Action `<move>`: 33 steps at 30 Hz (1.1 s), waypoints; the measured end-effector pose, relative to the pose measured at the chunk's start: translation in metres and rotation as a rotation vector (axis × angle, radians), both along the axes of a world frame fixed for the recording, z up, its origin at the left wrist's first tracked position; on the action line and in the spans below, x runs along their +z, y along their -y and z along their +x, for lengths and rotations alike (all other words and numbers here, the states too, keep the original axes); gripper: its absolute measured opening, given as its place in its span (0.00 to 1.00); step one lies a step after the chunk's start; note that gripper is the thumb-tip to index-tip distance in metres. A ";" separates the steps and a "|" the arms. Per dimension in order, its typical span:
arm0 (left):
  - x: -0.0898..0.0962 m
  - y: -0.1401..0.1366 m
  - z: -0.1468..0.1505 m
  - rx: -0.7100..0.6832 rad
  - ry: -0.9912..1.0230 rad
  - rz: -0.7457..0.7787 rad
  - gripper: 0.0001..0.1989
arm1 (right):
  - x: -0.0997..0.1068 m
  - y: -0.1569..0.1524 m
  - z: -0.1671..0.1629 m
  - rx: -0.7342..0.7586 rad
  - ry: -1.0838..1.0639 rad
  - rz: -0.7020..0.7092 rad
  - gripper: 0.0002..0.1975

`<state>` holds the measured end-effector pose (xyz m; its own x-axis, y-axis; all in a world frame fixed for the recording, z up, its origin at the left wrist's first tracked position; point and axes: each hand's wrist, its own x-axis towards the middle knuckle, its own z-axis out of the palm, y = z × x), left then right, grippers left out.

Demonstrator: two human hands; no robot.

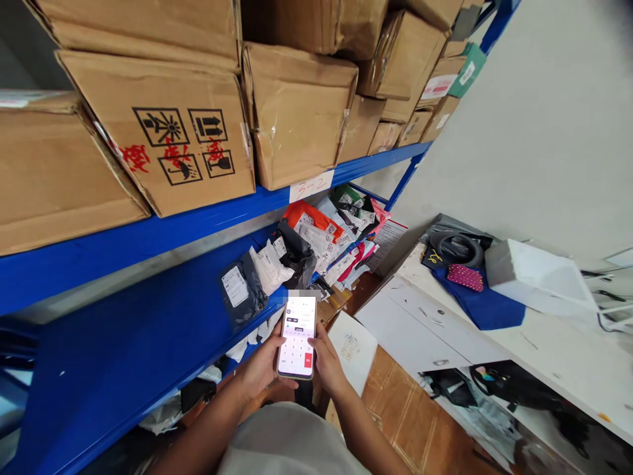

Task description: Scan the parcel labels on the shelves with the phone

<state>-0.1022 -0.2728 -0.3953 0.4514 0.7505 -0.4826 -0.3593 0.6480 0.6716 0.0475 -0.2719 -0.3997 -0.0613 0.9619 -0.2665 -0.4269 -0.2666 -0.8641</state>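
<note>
A smartphone (295, 353) is held upright in front of me, its lit screen showing a number keypad with a red key at the lower right. My left hand (263, 361) grips its left edge, with fingers passing underneath and the thumb at the screen's side. On the opposite edge, my right hand (326, 359) is closed around the phone, its thumb over the keypad's right side. Just beyond the phone, a dark parcel bag (241, 290) with a white label lies on the blue shelf (148, 323), beside a white parcel (271, 267) and a black one (295, 254).
Cardboard boxes (301, 112) fill the upper shelf, marked by a "3-2" label (310, 187). Several labelled parcels, including an orange bag (309, 218), pile at the shelf's far end. To the right, a white counter (410, 310) carries a foam box (539, 277) and a blue bag (499, 307).
</note>
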 end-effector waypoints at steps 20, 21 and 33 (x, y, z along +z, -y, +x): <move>0.002 0.002 -0.011 -0.090 0.182 0.085 0.50 | 0.015 0.002 -0.003 -0.014 -0.024 -0.028 0.21; 0.004 0.002 -0.010 -0.098 0.154 0.090 0.51 | 0.016 0.003 -0.004 -0.021 -0.026 -0.035 0.20; 0.003 0.003 -0.012 -0.114 0.134 0.041 0.52 | 0.002 0.008 -0.007 -0.029 -0.087 -0.062 0.19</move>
<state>-0.1140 -0.2756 -0.3920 0.5926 0.7087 -0.3829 -0.3732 0.6628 0.6492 0.0405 -0.2799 -0.3975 -0.0590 0.9454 -0.3206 -0.5079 -0.3049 -0.8056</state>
